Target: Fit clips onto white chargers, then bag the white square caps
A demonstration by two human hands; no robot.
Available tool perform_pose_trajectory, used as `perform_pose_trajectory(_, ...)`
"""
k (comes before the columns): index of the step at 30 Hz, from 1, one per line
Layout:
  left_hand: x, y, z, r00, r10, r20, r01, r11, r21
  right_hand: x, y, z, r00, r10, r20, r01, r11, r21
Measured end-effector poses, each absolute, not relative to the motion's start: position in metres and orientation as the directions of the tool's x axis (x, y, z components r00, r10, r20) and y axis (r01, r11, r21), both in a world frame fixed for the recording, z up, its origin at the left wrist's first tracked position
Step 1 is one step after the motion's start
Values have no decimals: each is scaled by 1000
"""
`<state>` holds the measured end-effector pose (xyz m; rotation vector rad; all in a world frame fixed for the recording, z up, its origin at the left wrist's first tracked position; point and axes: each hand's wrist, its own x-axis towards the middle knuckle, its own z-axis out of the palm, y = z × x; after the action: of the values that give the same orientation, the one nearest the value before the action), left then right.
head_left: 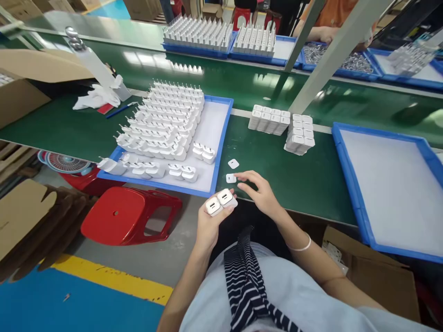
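Note:
My left hand (214,220) is closed around a pair of white chargers (219,202) held side by side, their ends with dark slots turned up. Close by, my right hand (258,191) reaches over the table edge with thumb and forefinger apart. Its forefinger tip is at the edge of a small white slotted cover (231,178); whether it presses on it I cannot tell. A second white cover (233,163) lies flat just beyond. To the left, a blue-rimmed tray (218,152) carries rows of white plug housings (162,120) with metal pins up.
Stacks of white covers (269,121) stand near the rail post (318,78). On the right is a blue tray (394,184) with a white base. A red stool (114,216) stands at lower left. Across the bench, a person's hand (327,34) is near a tray of metal parts (341,59).

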<state>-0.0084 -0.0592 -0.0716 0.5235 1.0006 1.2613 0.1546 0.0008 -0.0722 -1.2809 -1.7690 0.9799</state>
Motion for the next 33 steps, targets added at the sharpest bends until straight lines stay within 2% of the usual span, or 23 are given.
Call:
perform_pose_trajectory(4,-22,-65,-78,-12,959,-282,-402,253,880,143,40,-77,-222,975,-14,715,153,-683)
perform_pose_trajectory(7,-27,-68,-80,13,963,-268,-312,258,914,136,49,-75,-270,960,-76,784,173,-596)
perform_pose_trajectory(14,-29,-67,-78,54,976,-209,-189,216,958,140,42,-72,-361,927,-100,785,244,-570)
perform_pose_trajectory(18,-29,-66,-77,64,991,-117,-139,125,982,143,41,-75,-392,912,-125,799,269,-538)
perform_pose_trajectory(23,-25,-69,-80,43,997,-62,-95,66,993,149,33,-75,-394,913,-105,780,272,-564)
perform_pose_trajectory(28,-18,-72,-89,-4,990,-138,-80,137,987,168,17,-73,-443,893,-82,717,298,-630)
perform_pose_trajectory(30,-13,-72,-92,8,972,-236,-112,236,965,179,10,-75,-474,878,-69,678,314,-664)
perform_pose_trajectory(33,-2,-70,-96,109,904,-414,-203,428,881,192,1,-79,-502,865,-8,623,355,-697)
